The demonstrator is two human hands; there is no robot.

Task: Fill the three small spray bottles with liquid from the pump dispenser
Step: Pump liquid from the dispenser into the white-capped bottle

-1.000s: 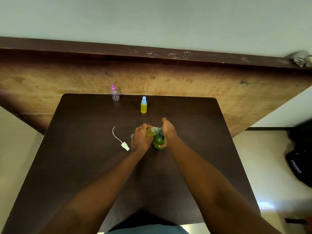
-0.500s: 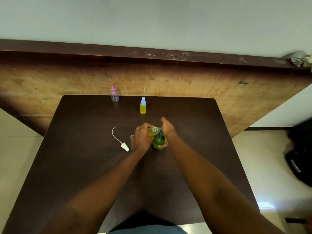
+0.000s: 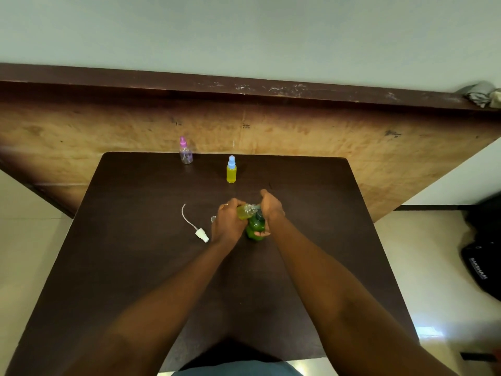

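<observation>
Little has shifted: mid-desk (image 3: pixel 135 267), the left hand (image 3: pixel 226 223) holds the open bottle (image 3: pixel 245 211), part-filled, at the pump dispenser (image 3: pixel 256 226) gripped by the right hand (image 3: pixel 271 207). The blue-capped bottle (image 3: pixel 231 172) looks full; the pink-capped bottle (image 3: pixel 186 153), at the far edge, seems empty.

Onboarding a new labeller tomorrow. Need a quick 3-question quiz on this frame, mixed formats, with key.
1. Fill in: the right hand is on top of the green ____, while the left hand holds a small uncapped bottle tilted beside it.
2. Where is the white spray head with its tube?
A) in the right hand
B) lying on the table, left of the left hand
C) screwed onto the held bottle
3. True or false: the blue-capped bottle stands upright and holds yellow liquid.

Key: 1 pump dispenser; 2 B; 3 true.
</observation>
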